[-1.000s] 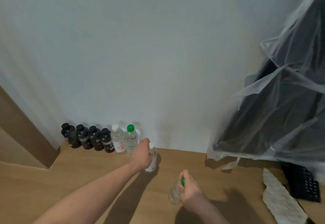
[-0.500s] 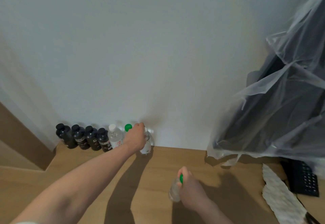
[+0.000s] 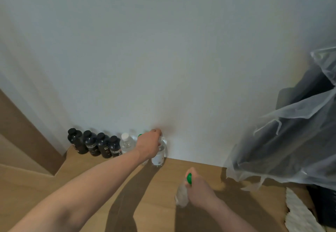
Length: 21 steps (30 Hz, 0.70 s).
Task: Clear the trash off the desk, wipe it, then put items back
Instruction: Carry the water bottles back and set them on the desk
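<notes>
two bottles in play — our left hand grips a clear bottle upright at the wall end of the row, right hand holds a green-capped bottle mid desk. we'd seat it flush w/ the row, let go once steady — then bring the 2nd beside it.

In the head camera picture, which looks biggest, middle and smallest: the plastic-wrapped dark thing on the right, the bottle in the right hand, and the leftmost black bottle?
1. Plastic-wrapped dark thing, by far the largest.
2. Bottle in the right hand and leftmost black bottle look alike; the held one is nearer the camera and partly hidden, so unranked.
</notes>
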Each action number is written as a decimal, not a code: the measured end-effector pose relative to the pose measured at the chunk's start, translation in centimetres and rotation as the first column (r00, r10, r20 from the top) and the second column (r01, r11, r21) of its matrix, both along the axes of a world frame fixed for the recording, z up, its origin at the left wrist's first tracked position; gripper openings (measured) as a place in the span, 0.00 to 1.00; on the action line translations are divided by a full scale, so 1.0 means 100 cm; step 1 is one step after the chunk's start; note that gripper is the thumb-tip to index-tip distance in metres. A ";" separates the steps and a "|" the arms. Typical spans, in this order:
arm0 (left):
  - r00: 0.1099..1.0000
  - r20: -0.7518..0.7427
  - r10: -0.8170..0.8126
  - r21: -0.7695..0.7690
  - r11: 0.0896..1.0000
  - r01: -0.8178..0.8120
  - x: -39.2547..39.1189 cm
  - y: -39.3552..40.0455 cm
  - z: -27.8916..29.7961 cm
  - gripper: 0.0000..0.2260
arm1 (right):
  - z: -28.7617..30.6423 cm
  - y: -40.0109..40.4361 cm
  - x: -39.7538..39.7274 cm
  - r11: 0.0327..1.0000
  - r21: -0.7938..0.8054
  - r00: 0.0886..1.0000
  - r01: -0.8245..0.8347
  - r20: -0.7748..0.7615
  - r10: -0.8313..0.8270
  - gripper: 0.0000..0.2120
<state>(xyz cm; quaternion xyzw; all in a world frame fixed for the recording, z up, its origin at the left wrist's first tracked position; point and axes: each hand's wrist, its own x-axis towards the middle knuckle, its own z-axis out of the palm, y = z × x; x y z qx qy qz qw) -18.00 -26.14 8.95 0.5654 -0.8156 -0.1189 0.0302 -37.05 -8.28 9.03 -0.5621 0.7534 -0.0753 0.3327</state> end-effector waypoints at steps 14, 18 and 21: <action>1.000 -0.005 0.008 -0.029 1.000 -0.008 0.009 0.012 -0.006 0.16 | 0.001 -0.123 0.030 0.996 -0.057 0.997 -0.061 0.038 0.064 0.08; 0.999 -0.029 0.025 -0.022 0.999 -0.026 0.011 0.010 -0.006 0.18 | -0.006 -0.136 0.042 0.997 -0.066 0.996 -0.038 0.079 0.044 0.10; 0.997 -0.051 0.050 -0.016 0.999 -0.050 0.016 0.006 -0.007 0.19 | -0.012 -0.143 0.045 0.998 -0.066 0.986 0.011 0.166 0.001 0.10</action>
